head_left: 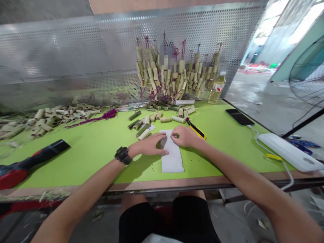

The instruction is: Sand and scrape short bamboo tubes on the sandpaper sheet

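A white strip of paper [172, 160] lies lengthwise on the green tabletop in front of me. My left hand [150, 144], with a black watch on the wrist, rests at its left edge, thumb and fingers apart. On the upper right part of the paper is my right hand [186, 136], its thumb and forefinger pinched together; whatever is between them is too small to make out. A yellow and black cutter [196, 130] lies just beyond the right hand. Short bamboo tubes [144, 134] are scattered behind the left hand.
Bamboo pieces [42, 123] are heaped at the left, near purple string [109, 114]. A red-black power tool [37, 158] lies front left. Strung bamboo hangs on the perforated metal panel [108, 50]. At right are a bottle [217, 89], phone [239, 117] and white device [288, 152].
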`<action>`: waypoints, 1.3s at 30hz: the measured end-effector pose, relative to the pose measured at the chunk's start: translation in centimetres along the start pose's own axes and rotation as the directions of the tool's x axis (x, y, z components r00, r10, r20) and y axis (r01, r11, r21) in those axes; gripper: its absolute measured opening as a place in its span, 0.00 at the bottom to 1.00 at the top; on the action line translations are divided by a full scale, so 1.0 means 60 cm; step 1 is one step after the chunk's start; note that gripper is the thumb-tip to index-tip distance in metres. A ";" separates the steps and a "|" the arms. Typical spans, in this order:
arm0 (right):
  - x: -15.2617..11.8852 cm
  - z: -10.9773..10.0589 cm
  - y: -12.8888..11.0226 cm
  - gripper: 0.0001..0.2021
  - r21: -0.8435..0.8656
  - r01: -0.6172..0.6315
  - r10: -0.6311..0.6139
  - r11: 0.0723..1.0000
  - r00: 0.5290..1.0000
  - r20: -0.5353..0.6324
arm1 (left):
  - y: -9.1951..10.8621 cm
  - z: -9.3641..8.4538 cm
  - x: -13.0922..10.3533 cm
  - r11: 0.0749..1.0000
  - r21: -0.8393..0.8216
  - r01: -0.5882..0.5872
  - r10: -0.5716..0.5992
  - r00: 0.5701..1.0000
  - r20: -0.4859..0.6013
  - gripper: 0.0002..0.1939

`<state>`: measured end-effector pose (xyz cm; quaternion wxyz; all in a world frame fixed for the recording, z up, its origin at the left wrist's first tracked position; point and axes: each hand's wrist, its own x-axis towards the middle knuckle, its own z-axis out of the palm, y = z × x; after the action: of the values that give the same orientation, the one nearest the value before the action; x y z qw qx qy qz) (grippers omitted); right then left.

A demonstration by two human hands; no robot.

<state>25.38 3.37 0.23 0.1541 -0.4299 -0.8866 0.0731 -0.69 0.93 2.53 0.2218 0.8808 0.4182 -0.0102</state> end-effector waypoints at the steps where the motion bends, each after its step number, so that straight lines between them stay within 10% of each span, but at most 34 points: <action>1: 0.000 0.000 -0.002 0.13 -0.016 -0.002 0.002 1.000 1.000 0.006 | -0.002 -0.013 0.008 1.000 0.015 -0.007 0.008 1.000 -0.004 0.48; 4: 0.000 -0.001 -0.005 0.15 -0.052 -0.017 0.017 0.999 1.000 0.008 | -0.006 -0.051 0.054 0.994 0.105 0.016 -0.003 0.992 -0.125 0.28; 13: 0.002 -0.005 -0.003 0.14 -0.048 -0.008 0.010 0.999 0.999 0.037 | -0.005 -0.084 0.201 0.903 0.328 0.276 -0.174 0.935 -0.308 0.15; 26: 0.005 -0.013 -0.008 0.15 0.097 -0.114 0.106 0.989 0.990 0.091 | 0.004 -0.088 0.072 0.931 0.364 -0.020 0.189 0.880 -0.435 0.13; 39: -0.003 -0.004 0.000 0.34 0.144 -0.150 0.145 0.978 0.988 0.045 | -0.004 -0.058 0.081 0.918 0.381 -0.115 0.294 0.840 -0.456 0.12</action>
<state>25.54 3.23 0.44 0.1646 -0.4805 -0.8470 0.1568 1.70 5.98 4.58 -0.0501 0.9172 0.3554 0.1728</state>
